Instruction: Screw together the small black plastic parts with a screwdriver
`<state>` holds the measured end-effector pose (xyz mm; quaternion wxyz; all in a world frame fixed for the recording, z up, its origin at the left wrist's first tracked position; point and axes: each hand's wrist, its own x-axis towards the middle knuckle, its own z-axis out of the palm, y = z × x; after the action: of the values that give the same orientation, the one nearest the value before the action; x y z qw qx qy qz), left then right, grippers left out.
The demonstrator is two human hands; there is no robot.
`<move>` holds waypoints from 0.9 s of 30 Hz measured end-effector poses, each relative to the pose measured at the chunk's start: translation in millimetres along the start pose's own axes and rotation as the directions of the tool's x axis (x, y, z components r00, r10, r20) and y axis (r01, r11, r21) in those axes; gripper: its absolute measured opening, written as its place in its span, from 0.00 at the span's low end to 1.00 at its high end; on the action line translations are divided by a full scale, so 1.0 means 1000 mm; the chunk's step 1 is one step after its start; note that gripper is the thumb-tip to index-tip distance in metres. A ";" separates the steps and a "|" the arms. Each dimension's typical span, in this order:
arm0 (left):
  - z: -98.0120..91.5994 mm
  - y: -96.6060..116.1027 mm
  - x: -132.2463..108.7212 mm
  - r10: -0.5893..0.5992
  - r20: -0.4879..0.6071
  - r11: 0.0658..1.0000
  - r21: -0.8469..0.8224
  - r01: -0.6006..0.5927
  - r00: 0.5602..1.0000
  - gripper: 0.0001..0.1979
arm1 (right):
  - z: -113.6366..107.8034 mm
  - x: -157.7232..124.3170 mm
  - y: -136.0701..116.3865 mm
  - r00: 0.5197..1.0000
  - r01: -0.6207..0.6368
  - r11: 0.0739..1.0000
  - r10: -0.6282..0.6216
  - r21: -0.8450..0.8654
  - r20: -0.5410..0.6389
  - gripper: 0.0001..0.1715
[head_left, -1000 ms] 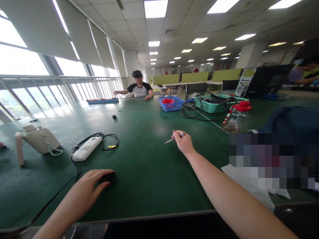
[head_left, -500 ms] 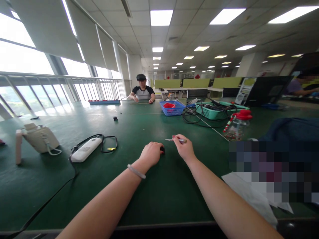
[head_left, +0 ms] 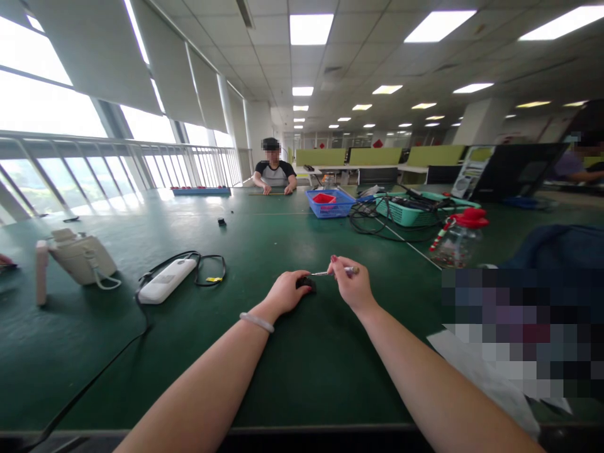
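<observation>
On the green tabletop [head_left: 287,371], my left hand [head_left: 284,293] is closed round a small black block-like part [head_left: 309,286], thumb and fingers on either side of it. Its details are too small to make out. A slim screwdriver [head_left: 320,274] with a thin metal shaft and pale handle is pinched in my right hand [head_left: 353,284]. The shaft points left, and its tip is at the upper side of the black part; whether it touches is hard to tell. A pale bracelet [head_left: 257,322] circles my left wrist.
Left are a white power bank [head_left: 168,281] with a black cord and a beige case-like device [head_left: 83,257]. Ahead stand a blue basket [head_left: 330,207], a green basket [head_left: 408,212] with cables, and a red-lidded jar [head_left: 460,242]. A person [head_left: 274,173] sits across the table.
My right hand has brought the screwdriver tip down and left to the black part. My left thumb and fingers have spread wider round that part. The view has shifted slightly.
</observation>
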<state>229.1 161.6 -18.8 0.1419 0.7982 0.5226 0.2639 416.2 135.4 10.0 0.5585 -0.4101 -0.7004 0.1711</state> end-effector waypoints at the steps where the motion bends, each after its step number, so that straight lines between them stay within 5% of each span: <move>1: 0.000 0.000 0.000 0.001 -0.002 1.000 0.011 -0.001 1.000 0.20 | 0.000 -0.001 -0.003 0.999 0.034 0.999 -0.034 -0.012 0.015 0.28; 11: -0.001 0.001 -0.003 0.089 -0.009 0.996 -0.002 -0.089 0.996 0.15 | 0.010 -0.007 -0.016 0.915 0.355 0.891 -0.270 -0.283 0.299 0.23; 27: -0.005 0.003 -0.005 0.022 -0.013 1.000 0.003 -0.022 1.000 0.20 | 0.014 -0.011 -0.026 0.776 0.618 0.676 -0.442 -0.403 0.450 0.19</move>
<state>227.1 155.5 -14.3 0.1344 0.8025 0.5149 0.2699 393.8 114.2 16.6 0.3288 -0.2903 -0.8881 -0.1373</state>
